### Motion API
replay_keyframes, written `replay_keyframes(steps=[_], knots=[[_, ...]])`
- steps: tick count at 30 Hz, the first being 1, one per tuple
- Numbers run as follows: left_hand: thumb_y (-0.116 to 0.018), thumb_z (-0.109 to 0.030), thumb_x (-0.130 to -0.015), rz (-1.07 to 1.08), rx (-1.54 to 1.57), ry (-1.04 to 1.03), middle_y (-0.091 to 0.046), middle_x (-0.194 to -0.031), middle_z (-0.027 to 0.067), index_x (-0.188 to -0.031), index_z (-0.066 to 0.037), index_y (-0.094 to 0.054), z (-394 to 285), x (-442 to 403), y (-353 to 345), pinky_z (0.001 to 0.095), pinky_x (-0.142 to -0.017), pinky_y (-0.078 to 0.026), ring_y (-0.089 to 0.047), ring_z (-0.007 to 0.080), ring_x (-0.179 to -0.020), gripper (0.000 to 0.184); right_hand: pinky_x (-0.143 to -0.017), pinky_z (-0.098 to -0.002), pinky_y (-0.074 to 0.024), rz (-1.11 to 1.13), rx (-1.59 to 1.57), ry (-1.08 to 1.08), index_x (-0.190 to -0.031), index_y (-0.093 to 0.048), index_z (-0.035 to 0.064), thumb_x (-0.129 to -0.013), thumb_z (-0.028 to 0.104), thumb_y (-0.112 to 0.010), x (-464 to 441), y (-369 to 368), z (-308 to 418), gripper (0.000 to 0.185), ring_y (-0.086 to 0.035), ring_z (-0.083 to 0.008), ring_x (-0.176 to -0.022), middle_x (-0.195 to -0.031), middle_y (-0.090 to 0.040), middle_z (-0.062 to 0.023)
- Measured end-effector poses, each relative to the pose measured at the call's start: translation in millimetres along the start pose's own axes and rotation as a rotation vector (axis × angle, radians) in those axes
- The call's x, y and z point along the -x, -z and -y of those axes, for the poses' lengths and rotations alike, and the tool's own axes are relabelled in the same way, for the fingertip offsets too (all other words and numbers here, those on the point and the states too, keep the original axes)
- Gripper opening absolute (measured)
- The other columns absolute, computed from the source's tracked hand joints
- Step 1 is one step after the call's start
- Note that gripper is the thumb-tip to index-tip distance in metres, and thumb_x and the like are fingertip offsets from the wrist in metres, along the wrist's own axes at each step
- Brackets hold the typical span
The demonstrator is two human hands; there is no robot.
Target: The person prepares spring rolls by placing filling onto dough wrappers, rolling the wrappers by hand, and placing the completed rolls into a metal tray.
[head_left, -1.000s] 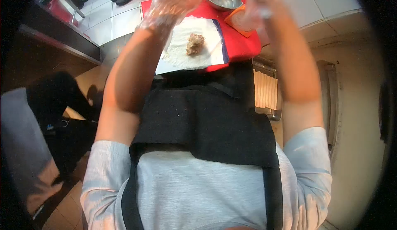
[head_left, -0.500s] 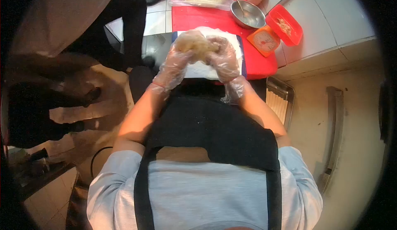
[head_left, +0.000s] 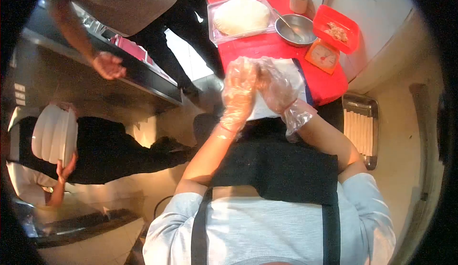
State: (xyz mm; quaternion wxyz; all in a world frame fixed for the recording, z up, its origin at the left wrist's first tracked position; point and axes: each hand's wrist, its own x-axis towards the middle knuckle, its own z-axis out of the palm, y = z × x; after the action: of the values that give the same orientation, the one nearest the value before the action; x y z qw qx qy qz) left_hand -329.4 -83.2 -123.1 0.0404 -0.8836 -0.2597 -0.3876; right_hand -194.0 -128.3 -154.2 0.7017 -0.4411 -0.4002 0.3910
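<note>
Both my hands wear clear plastic gloves and are cupped together above a white sheet point(head_left: 298, 81) with a dark blue edge. My left hand point(head_left: 240, 81) is upright with curled fingers. Against it lies my right hand point(head_left: 275, 85), its fingers also closed. A pale, soft lump like dough showed between them a moment ago; the hands now hide it almost wholly. Beyond them, a large mound of dough point(head_left: 242, 16) sits in a clear plastic box point(head_left: 213, 31).
On the red table point(head_left: 329, 86) are a metal bowl point(head_left: 301, 22) with a spoon, an orange scale point(head_left: 322, 56) under a red tray point(head_left: 350, 29), and a lidded cup point(head_left: 298, 0). A metal tray point(head_left: 374, 136) stands right. Two people are at left, one holding white stacked dishes point(head_left: 55, 134).
The view has swung left, shifting the table rightward. My hands have closed together over the pale lump, hiding it. A co-worker's hand and another person with white dishes have come into view.
</note>
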Motion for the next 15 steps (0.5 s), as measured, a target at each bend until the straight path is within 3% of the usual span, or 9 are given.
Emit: replay_keyframes(steps=[2,4,6,8,9,10,11,12,15], knots=[[-0.067,0.004,-0.078,-0.068,0.081,-0.008,-0.066,-0.124,0.0107,-0.124,-0.014,-0.066,11.8,-18.5,11.2,0.0424,-0.099,-0.052,-0.062,0.0325,-0.117,0.049,-0.101,-0.035,-0.0473,0.064,0.149,0.097,-0.137,-0.054,0.0031,-0.1,0.03,-0.057,4.0,-0.9,16.6,0.045,-0.059,-0.0222,-0.117,-0.128,-0.064,-0.0146],[-0.067,0.005,-0.078,-0.022,0.23,0.003,-0.071,-0.11,0.0111,-0.115,-0.011,-0.069,39.6,-31.5,-0.4,0.0403,-0.093,-0.055,-0.068,0.0295,-0.106,0.04,-0.098,-0.0333,-0.0486,0.19,-0.515,-0.393,-0.137,-0.054,0.0035,-0.101,0.034,-0.057,4.2,7.6,53.1,0.047,-0.061,-0.0201,-0.115,-0.128,-0.064,-0.0125],[-0.067,0.001,-0.078,0.032,0.253,-0.029,-0.072,-0.095,0.0114,-0.097,-0.008,-0.071,53.5,-46.9,-17.6,0.04,-0.081,-0.056,-0.07,0.0294,-0.091,0.021,-0.09,-0.0305,-0.0507,0.069,-0.07,-0.214,-0.136,-0.055,0.0039,-0.102,0.036,-0.054,2.8,28.8,52.2,0.047,-0.062,-0.0166,-0.111,-0.124,-0.065,-0.0094],[-0.066,-0.005,-0.081,0.179,0.163,-0.145,-0.071,-0.088,0.0113,-0.091,-0.009,-0.071,77.0,-60.2,-43.2,0.0407,-0.074,-0.056,-0.069,0.0302,-0.083,0.011,-0.088,-0.0293,-0.0506,-0.147,-0.124,-0.23,-0.133,-0.058,0.0046,-0.103,0.036,-0.052,3.6,56.1,46.1,0.044,-0.062,-0.0148,-0.11,-0.121,-0.066,-0.0076],[-0.062,-0.012,-0.084,0.344,0.145,-0.052,-0.069,-0.08,0.0106,-0.084,-0.011,-0.069,83.9,-69.8,-59.6,0.0425,-0.068,-0.054,-0.068,0.0311,-0.074,0.007,-0.086,-0.028,-0.0506,-0.143,-0.073,-0.178,-0.128,-0.061,0.005,-0.105,0.033,-0.05,8.8,77.4,36.1,0.038,-0.063,-0.0156,-0.107,-0.118,-0.067,-0.0064],[-0.058,-0.013,-0.086,0.263,0.022,-0.181,-0.069,-0.076,0.0106,-0.083,-0.013,-0.069,93.9,-76.0,-86.1,0.0434,-0.064,-0.053,-0.067,0.0307,-0.07,0.011,-0.087,-0.0283,-0.0507,-0.196,-0.033,-0.233,-0.128,-0.061,0.005,-0.105,0.032,-0.049,15.6,92.4,37.8,0.037,-0.063,-0.0156,-0.106,-0.119,-0.067,-0.0062],[-0.057,-0.011,-0.086,0.27,0.001,-0.155,-0.07,-0.081,0.0115,-0.088,-0.013,-0.071,91.7,-87.5,-95.0,0.0433,-0.069,-0.054,-0.068,0.0317,-0.076,0.014,-0.088,-0.0286,-0.0507,-0.246,0.009,-0.288,-0.127,-0.062,0.005,-0.105,0.031,-0.049,21.6,104.6,42.6,0.036,-0.063,-0.0156,-0.106,-0.119,-0.066,-0.006],[-0.058,-0.013,-0.086,0.258,-0.081,-0.144,-0.07,-0.101,0.0139,-0.103,-0.013,-0.071,91.8,-95.2,-109.3,0.0435,-0.083,-0.053,-0.067,0.0319,-0.094,0.021,-0.09,-0.0289,-0.0507,-0.293,0.051,-0.338,-0.126,-0.062,0.005,-0.105,0.03,-0.049,27.3,114.3,45.7,0.035,-0.063,-0.0156,-0.105,-0.119,-0.066,-0.0058],[-0.06,-0.02,-0.088,0.541,-0.15,-0.202,-0.058,-0.134,0.0131,-0.124,-0.014,-0.064,81.3,-106.9,-134.7,0.0456,-0.104,-0.043,-0.055,0.0332,-0.122,0.036,-0.096,-0.0316,-0.0495,-0.264,0.182,-0.205,-0.128,-0.061,0.0019,-0.102,0.026,-0.056,46.3,134.4,34.7,0.036,-0.064,-0.0173,-0.105,-0.118,-0.067,-0.0068]])
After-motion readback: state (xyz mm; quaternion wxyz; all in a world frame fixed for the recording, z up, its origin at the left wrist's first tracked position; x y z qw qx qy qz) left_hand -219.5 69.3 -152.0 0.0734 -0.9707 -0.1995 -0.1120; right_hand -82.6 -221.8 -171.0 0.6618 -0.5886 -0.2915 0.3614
